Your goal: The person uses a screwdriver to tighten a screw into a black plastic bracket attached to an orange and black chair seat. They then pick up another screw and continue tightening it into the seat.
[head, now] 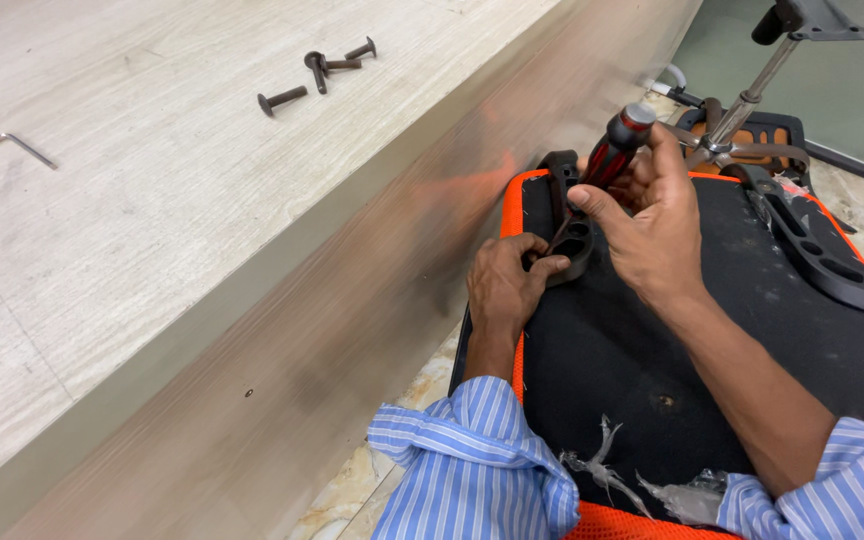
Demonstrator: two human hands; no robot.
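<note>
The right hand (652,215) is gripping a screwdriver (612,152) with a red and black handle, fingers wrapped closed around it, and its shaft is pointing down into a black plastic bracket (574,240) at the edge of an upturned chair seat (642,350) trimmed in orange. The left hand (505,285) is pinching that bracket, fingers curled shut on its rim. Both forearms are lying across the black underside of the seat. On the pale wooden worktop (152,200) to the left, well apart from the hands, several dark bolts (317,70) and a bent hex key (14,146) are lying.
</note>
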